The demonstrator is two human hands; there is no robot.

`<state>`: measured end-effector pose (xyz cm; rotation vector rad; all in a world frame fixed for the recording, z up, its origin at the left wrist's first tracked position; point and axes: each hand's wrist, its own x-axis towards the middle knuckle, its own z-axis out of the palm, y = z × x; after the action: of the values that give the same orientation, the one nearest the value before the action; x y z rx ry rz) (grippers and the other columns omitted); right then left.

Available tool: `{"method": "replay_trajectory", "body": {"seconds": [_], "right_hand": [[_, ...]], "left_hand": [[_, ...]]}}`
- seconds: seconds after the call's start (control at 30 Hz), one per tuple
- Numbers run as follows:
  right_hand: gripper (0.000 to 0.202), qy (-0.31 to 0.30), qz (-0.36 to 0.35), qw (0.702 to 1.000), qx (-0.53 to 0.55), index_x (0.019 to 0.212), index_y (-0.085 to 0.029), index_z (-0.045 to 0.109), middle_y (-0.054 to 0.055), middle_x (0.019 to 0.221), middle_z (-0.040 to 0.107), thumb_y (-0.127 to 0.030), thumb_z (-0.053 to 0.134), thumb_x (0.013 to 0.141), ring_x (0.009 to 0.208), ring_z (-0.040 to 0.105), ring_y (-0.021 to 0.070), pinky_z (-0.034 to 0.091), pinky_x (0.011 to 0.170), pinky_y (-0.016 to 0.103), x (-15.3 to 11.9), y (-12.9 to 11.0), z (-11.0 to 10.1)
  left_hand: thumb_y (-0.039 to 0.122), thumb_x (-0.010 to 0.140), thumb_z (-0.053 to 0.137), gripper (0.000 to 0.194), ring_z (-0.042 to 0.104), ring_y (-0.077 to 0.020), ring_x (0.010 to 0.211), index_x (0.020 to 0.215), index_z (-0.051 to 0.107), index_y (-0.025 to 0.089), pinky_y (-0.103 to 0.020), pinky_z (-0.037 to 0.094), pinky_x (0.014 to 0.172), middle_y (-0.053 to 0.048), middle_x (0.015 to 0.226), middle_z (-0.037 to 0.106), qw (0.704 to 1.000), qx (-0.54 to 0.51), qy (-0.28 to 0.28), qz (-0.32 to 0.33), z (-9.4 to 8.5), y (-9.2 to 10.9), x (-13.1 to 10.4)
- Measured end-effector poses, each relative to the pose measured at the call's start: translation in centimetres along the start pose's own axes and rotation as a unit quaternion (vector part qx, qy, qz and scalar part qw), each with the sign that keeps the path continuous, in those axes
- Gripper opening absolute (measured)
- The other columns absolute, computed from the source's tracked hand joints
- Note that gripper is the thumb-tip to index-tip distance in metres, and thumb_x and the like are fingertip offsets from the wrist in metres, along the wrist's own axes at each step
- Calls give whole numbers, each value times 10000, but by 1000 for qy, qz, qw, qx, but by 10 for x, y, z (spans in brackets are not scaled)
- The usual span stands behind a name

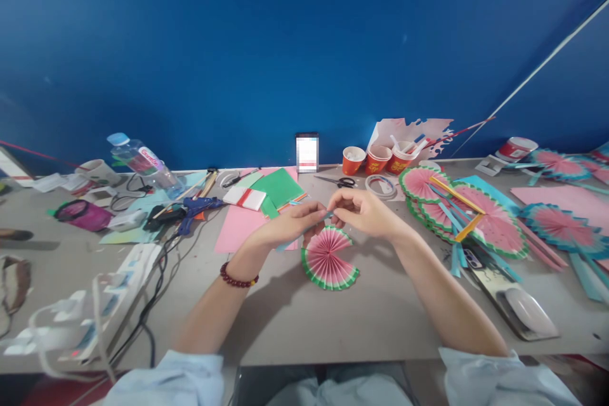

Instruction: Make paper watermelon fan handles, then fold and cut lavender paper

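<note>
My left hand (302, 221) and my right hand (356, 208) meet over the middle of the desk, fingertips pinched close together. Between them shows a small bit of a blue strip (329, 216), apparently paper; the fingers hide most of it. Just below lies a pleated pink paper fan (327, 261) with a green and white rim, spread round with a wedge-shaped gap on its right side. Its upper edge comes close to my fingers; whether they touch it I cannot tell.
Behind my hands are black scissors (342, 182), green paper (281, 189), a phone (307, 153) and red paper cups (353, 162). At left are a blue glue gun (196, 209), a bottle (145, 162) and a power strip (118, 304). Finished fans (495, 219) and a mouse (526, 309) lie right.
</note>
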<state>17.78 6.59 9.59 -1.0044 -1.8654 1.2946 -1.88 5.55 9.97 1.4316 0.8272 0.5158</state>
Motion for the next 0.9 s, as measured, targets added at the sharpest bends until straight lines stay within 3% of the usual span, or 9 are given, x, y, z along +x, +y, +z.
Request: {"method": "replay_trajectory", "body": {"seconds": [0.17,0.33,0.57,0.73,0.9], "right_hand": [[153,32,-29,999,18,871,-202,540,-12,675,619,-133,529,736,627,625,143,502,586,269,4,1,3],[81,80,-13,996,44,817,-186,579,1,768,620,-175,559,739,589,582,107,485,589,260,7,-1,5],[105,73,0,992,102,788,-170,631,8,689,631,-269,615,758,596,571,113,472,594,265,7,-2,7],[94,123,-39,992,11,783,-184,659,23,778,640,-270,636,753,655,573,127,474,616,280,6,-2,7],[62,180,-129,972,-75,762,-199,667,38,856,652,-245,629,779,784,598,156,482,651,277,3,-5,10]], "left_hand": [[437,862,538,270,411,-52,473,845,482,173,-206,342,466,60,610,454,998,-55,10,32,1,0,1],[394,841,590,252,514,-85,631,848,523,152,-234,410,614,15,685,534,993,-56,47,88,3,-3,5],[358,833,611,217,588,-137,769,856,558,149,-318,465,779,-42,807,628,987,-63,60,137,5,-4,7],[285,769,677,186,619,-161,873,906,633,167,-328,494,831,-59,930,665,967,40,178,176,1,-5,6],[260,736,707,131,639,-168,827,842,696,183,-314,542,752,-55,850,688,923,95,281,244,8,-1,1]]}}
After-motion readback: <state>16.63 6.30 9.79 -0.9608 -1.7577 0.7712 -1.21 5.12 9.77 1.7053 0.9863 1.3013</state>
